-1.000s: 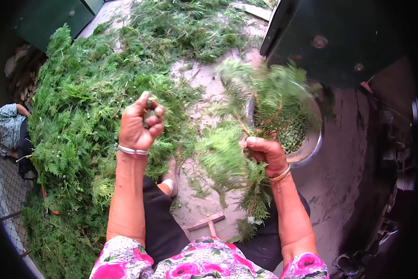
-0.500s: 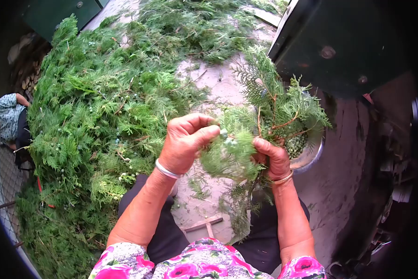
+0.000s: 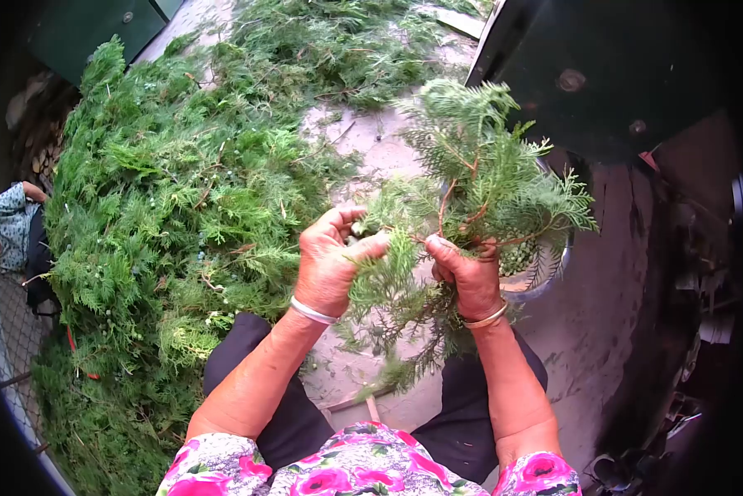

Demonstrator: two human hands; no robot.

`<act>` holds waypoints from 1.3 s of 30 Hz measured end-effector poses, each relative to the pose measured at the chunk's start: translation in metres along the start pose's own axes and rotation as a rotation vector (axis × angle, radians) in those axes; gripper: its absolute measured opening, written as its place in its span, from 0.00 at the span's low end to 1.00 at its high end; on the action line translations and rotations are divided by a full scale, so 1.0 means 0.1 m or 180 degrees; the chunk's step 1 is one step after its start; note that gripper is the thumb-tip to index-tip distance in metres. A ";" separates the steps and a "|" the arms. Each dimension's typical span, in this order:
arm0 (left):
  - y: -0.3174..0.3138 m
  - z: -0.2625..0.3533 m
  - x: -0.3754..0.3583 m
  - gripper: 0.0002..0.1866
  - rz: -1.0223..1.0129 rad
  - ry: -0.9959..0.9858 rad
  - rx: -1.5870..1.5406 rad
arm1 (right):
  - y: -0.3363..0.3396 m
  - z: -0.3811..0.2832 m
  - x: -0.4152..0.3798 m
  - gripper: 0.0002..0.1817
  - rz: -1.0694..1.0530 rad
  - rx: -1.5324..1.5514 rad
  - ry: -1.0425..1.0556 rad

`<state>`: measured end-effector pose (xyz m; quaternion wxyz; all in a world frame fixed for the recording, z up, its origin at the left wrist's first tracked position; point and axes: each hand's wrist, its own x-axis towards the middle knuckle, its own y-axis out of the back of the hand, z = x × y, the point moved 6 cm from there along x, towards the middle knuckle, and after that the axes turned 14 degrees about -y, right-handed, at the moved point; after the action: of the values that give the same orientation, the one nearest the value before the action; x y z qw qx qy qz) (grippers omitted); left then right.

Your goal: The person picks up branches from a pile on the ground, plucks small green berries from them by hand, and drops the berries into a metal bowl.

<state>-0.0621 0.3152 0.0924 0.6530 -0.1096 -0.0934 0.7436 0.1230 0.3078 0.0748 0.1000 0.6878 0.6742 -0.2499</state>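
My right hand (image 3: 468, 277) is closed around the stem of a leafy evergreen branch (image 3: 479, 186), whose flat, fern-like sprays fan out above and below the fist. At the branch's left side is my left hand (image 3: 332, 258), its fingers curled around a few small pale-green cones (image 3: 355, 233). The left thumb reaches to the edge of the foliage. Behind the branch and partly hidden by it, a round metal basin (image 3: 537, 285) holds many small green cones (image 3: 516, 258).
A big heap of cut evergreen branches (image 3: 157, 215) fills the left side and runs to the back. Dark green metal panels (image 3: 611, 74) stand at upper right. At far left a person in a patterned shirt (image 3: 12, 219) sits beside the heap. A wooden piece (image 3: 363, 401) lies between my knees.
The branch and my right hand have shifted slightly left. My left fingers, earlier pinching at the foliage, now curl around small cones. The view has tilted a little.
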 end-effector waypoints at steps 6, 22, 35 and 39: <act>-0.02 -0.10 0.02 0.24 -0.0157 -0.0297 0.0446 | -0.03 0.05 0.00 0.05 -0.0035 -0.0250 0.0160; 0.08 0.07 0.15 0.08 -0.0632 0.0448 0.0096 | -0.07 0.04 -0.05 0.05 -0.0440 0.0028 -0.0526; 0.85 0.10 0.43 0.10 0.0101 0.1017 -0.2855 | 0.34 0.08 0.16 0.05 0.0593 0.0617 -0.0248; 0.68 0.04 0.31 0.08 0.0334 0.1015 -0.2733 | 0.28 0.29 0.22 0.07 0.0689 0.0756 -0.0373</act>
<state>-0.1314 0.3370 0.0753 0.5162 -0.4877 -0.2857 0.6435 0.1435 0.3113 0.0344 0.0834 0.7477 0.5548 -0.3552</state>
